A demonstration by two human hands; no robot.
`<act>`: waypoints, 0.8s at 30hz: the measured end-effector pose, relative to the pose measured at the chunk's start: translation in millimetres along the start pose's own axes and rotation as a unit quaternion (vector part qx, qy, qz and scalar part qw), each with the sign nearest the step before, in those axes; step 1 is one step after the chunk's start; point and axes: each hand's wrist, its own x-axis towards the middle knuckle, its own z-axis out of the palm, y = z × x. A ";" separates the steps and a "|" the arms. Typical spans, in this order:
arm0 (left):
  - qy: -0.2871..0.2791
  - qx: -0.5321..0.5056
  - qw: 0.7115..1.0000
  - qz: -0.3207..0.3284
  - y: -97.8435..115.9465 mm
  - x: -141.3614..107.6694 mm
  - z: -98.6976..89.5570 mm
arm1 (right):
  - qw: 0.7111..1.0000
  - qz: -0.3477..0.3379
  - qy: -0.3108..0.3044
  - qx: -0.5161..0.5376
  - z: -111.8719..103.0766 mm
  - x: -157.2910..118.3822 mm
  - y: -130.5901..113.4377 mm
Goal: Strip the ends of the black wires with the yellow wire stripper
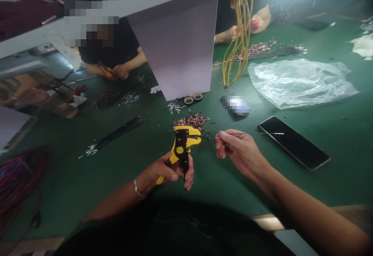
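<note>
Right hand (240, 151) points wire (247, 133) left into yellow stripper (182, 143)

My left hand (166, 169) grips yellow wire strippers (182, 147); my right fingers (223, 139) pinch a thin wire (250, 133) running into their jaws.

One wire stripper (182, 147), one smartphone (294, 142) at three o'clock, one plastic bag (300, 83) at two, two tape rolls (192, 99) at twelve.

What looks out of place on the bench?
A black smartphone lies screen-up on the green work mat just beyond the right hand, odd among the loose wire pieces and the wire stripper.
</note>
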 end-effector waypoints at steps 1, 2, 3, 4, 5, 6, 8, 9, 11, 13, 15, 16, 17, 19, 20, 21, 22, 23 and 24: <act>0.000 0.002 1.000 0.001 -0.1 0.0 0.0 | 1.000 0.000 0.000 -0.001 0.1 0.0 0.3; -0.001 0.003 1.000 0.003 -0.2 0.1 0.1 | 1.000 0.000 0.002 0.000 0.2 0.1 0.7; -0.002 0.001 1.000 0.005 -0.3 0.2 0.4 | 1.000 0.001 0.005 0.002 0.3 0.2 1.0; -0.004 -0.003 1.000 0.008 -0.4 0.4 0.8 | 1.000 0.002 0.008 0.004 0.4 0.3 1.3; -0.004 -0.007 1.000 0.011 -0.4 0.5 1.2 | 1.000 0.004 0.010 0.006 0.5 0.3 1.5; -0.004 -0.012 1.000 0.012 -0.5 0.6 1.6 | 1.000 0.006 0.011 0.008 0.5 0.2 1.7; -0.001 -0.018 1.000 0.015 -0.7 0.7 2.1 | 1.000 0.011 0.011 0.008 0.5 0.0 1.9; -0.001 -0.020 1.000 0.016 -0.8 0.6 2.1 | 1.000 0.012 0.013 0.008 0.6 -0.1 1.9; 0.000 -0.022 1.000 0.016 -1.2 0.1 1.7 | 1.000 0.013 0.017 0.007 0.9 -0.4 1.7; 0.003 -0.022 1.000 0.015 -1.5 -0.5 1.3 | 1.000 0.016 0.018 0.007 1.4 -0.6 1.2; 0.006 -0.021 1.000 0.016 -1.5 -1.0 1.3 | 1.000 0.022 0.016 0.006 2.0 -0.8 0.6; 0.006 -0.020 1.000 0.017 -1.6 -1.2 1.4 | 1.000 0.024 0.015 0.006 2.2 -0.9 0.4; 0.006 -0.020 1.000 0.019 -1.6 -1.4 1.5 | 1.000 0.027 0.015 0.005 2.4 -1.0 0.2; 0.006 -0.018 1.000 0.020 -1.8 -1.6 1.9 | 0.999 0.030 0.015 0.006 2.4 -1.2 0.2; 0.007 -0.018 1.000 0.020 -1.9 -1.7 2.1 | 0.999 0.030 0.015 0.006 2.3 -1.3 0.4; 0.007 -0.018 1.000 0.020 -2.0 -1.6 2.3 | 0.999 0.029 0.015 0.007 2.2 -1.3 0.6; 0.009 -0.018 1.000 0.020 -1.9 -1.5 2.6 | 0.999 0.029 0.014 0.007 2.0 -1.3 0.8; 0.010 -0.017 1.000 0.020 -1.8 -1.3 3.0 | 0.999 0.028 0.014 0.008 1.9 -1.2 1.1; 0.010 -0.016 1.000 0.021 -1.5 -1.0 3.5 | 0.999 0.028 0.014 0.007 1.8 -1.1 1.3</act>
